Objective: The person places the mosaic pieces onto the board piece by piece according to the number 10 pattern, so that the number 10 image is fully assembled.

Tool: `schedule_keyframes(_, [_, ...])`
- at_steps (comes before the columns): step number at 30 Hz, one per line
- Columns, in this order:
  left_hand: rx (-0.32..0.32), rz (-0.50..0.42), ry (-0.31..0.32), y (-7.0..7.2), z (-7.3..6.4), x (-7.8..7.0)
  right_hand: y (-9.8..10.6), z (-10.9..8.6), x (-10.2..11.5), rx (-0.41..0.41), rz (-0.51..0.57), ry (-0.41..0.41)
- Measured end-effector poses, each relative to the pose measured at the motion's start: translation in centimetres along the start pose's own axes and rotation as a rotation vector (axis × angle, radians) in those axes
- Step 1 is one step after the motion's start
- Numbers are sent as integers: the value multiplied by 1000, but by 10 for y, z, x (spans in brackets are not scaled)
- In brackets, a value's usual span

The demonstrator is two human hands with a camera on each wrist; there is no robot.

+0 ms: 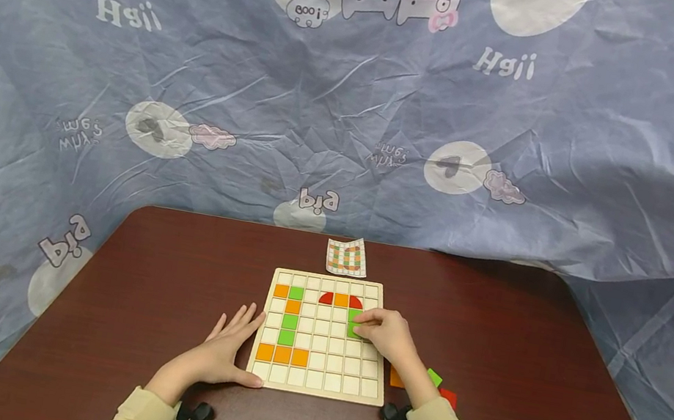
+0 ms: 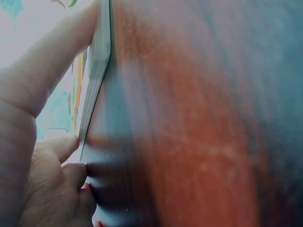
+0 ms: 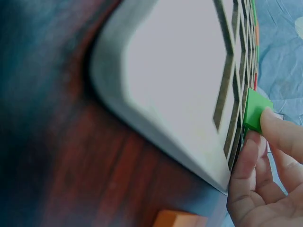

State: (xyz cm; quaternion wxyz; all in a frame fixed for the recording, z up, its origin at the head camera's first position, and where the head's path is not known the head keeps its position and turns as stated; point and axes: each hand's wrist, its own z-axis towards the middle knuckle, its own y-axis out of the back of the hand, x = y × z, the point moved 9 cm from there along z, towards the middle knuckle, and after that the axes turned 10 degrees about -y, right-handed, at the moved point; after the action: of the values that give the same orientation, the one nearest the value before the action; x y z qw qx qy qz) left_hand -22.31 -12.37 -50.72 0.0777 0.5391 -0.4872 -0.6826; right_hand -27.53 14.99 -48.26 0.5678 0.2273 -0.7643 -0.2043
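A square wooden grid board (image 1: 314,378) lies on the table with orange, green and red tiles set in some of its cells. My left hand (image 1: 216,356) is spread along the board's left side, thumb at the near corner and fingertips by the edge. In the left wrist view, the thumb (image 2: 57,61) lies against the board's side. Over the board's right part, my right hand (image 1: 391,336) pinches a green square tile (image 3: 257,109) between thumb and fingers. The held tile is tilted at the grid, just below two red curved pieces (image 1: 356,302) flanking an orange tile (image 1: 341,300).
A small paper card (image 1: 347,258) with a coloured grid pattern lies behind the board. Loose orange (image 1: 397,378), green (image 1: 434,377) and red tiles (image 1: 449,397) lie right of the board, partly under the right forearm. A patterned blue cloth (image 1: 302,100) hangs behind the table (image 1: 492,325).
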Motion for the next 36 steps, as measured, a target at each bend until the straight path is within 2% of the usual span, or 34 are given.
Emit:
schedule_keyframes(17, [0,-9,0,0,-1,-1,-2,-5,11,-120,-173,83])
schedule_keyframes(20, [0,-7,-1,0,-1,-1,0,-5,9,-108,-141,67])
schedule_keyframes(26, [-4,2,2,0,-1,0,9,-3,0,-33,-21,10])
schedule_keyframes(31, [-4,2,2,0,0,-1,33,-5,-6,17,48,-3])
schedule_keyframes(36, [-1,-8,-1,1,-1,-2,62,-18,-19,56,78,-13])
